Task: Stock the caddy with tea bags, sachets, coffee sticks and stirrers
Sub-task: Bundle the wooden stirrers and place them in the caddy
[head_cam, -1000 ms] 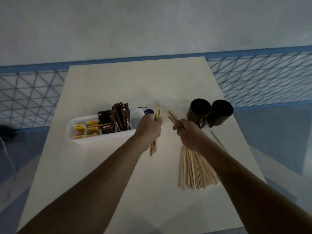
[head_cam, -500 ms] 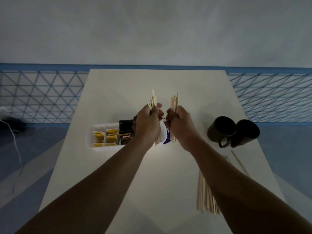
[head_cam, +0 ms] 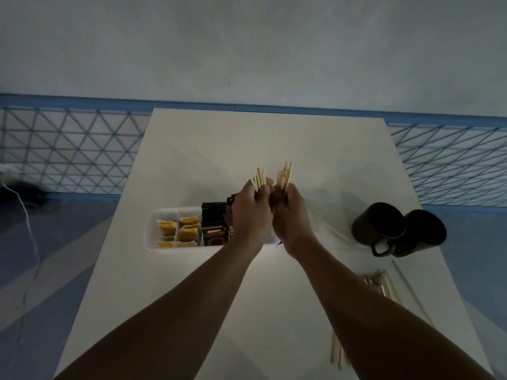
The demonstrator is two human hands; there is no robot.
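Observation:
A white caddy (head_cam: 153,229) lies on the white table (head_cam: 247,144). Yellow tea bags (head_cam: 178,233) fill its left compartments and dark coffee sachets (head_cam: 215,231) stand in the middle. Its right end is hidden behind my hands. My left hand (head_cam: 251,212) grips an upright bundle of wooden stirrers (head_cam: 260,176). My right hand (head_cam: 290,215) grips a second upright bundle of stirrers (head_cam: 284,175). The two hands touch each other above the caddy's right end. More loose stirrers (head_cam: 382,283) lie on the table at the right, partly covered by my right forearm.
Two dark mugs (head_cam: 397,229) stand together near the table's right edge. A single stirrer (head_cam: 408,289) lies just below them. Blue patterned wall tiling (head_cam: 68,152) and floor surround the table. A white cable (head_cam: 27,223) hangs at the far left.
My right hand lifted a bundle of stirrers from the pile on the table. Both hands rose and came together over the caddy, the bundles now upright and side by side.

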